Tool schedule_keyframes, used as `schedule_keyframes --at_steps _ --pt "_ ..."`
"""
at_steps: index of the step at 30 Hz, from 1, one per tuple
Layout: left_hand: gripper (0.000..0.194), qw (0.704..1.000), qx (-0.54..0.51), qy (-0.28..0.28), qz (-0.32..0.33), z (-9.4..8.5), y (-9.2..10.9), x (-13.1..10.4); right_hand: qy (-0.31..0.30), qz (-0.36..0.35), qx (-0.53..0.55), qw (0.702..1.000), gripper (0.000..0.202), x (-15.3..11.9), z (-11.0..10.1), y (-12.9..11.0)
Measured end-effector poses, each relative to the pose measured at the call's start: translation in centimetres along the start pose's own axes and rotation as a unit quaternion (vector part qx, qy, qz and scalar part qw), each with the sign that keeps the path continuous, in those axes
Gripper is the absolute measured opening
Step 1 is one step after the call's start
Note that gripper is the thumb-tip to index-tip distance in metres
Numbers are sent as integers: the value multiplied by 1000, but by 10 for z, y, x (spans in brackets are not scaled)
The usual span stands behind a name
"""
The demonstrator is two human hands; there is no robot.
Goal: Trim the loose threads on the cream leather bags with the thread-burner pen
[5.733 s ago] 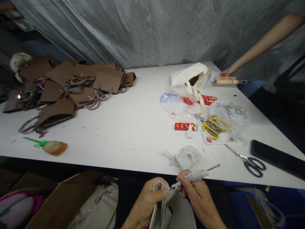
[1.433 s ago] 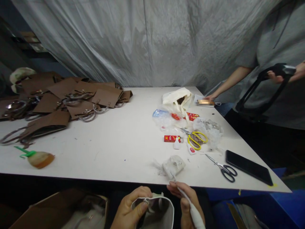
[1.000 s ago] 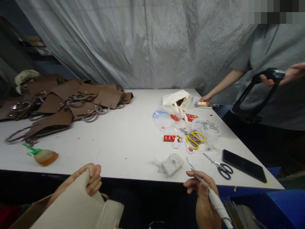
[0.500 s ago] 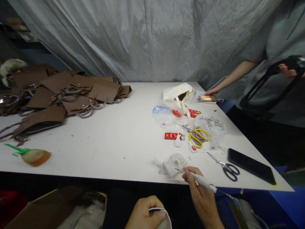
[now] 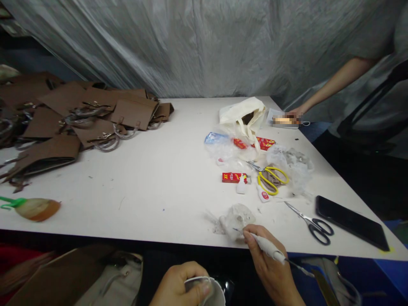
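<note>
In my right hand (image 5: 269, 261) is a white corded pen-like tool (image 5: 267, 247) with a thin metal tip, gripped like a pencil. Its tip is at a crumpled clear plastic bundle (image 5: 237, 216) near the table's front edge; I cannot tell whether they touch. My left hand (image 5: 183, 284), below the table edge, pinches a pale curved piece (image 5: 213, 293) with a white rim, its thumb inside the rim. The lower part of that piece is out of frame. Right of the tool lie black-handled scissors (image 5: 315, 225) and a black phone (image 5: 350, 222).
Brown handbags (image 5: 95, 106) are heaped at left, behind a green-nozzled bottle (image 5: 38, 209). Yellow-handled scissors (image 5: 272, 178), a red box (image 5: 234, 177) and a cream cloth bag (image 5: 242, 111) lie right of centre. Another person's hand (image 5: 296, 114) is at the far right edge. An open box (image 5: 73, 272) stands below.
The view has shifted, so the tabletop things sit a little differently in frame. The pale piece in my left hand has turned, showing more of its inside. My right hand still holds the tool.
</note>
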State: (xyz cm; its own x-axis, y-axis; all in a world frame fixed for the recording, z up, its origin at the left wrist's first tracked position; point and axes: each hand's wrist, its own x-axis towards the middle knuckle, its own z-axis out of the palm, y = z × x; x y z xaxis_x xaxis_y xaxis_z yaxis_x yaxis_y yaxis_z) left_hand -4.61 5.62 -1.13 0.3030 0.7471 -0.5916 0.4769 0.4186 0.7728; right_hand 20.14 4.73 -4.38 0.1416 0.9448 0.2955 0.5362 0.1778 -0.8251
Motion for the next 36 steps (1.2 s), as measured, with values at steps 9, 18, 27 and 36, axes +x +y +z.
schedule_keyframes --at_steps 9,18,27,36 --pt "17 999 -11 15 -44 17 26 2 15 54 20 998 17 -5 -7 3" --pt "18 998 -12 -11 -54 28 32 7 -126 199 259 937 42 -30 -1 -11" --pt "18 999 -19 -13 -48 35 33 3 -149 211 264 929 42 -38 1 -9" --pt "14 996 -62 12 -71 43 31 -2 -198 186 200 941 44 -34 -7 -15"
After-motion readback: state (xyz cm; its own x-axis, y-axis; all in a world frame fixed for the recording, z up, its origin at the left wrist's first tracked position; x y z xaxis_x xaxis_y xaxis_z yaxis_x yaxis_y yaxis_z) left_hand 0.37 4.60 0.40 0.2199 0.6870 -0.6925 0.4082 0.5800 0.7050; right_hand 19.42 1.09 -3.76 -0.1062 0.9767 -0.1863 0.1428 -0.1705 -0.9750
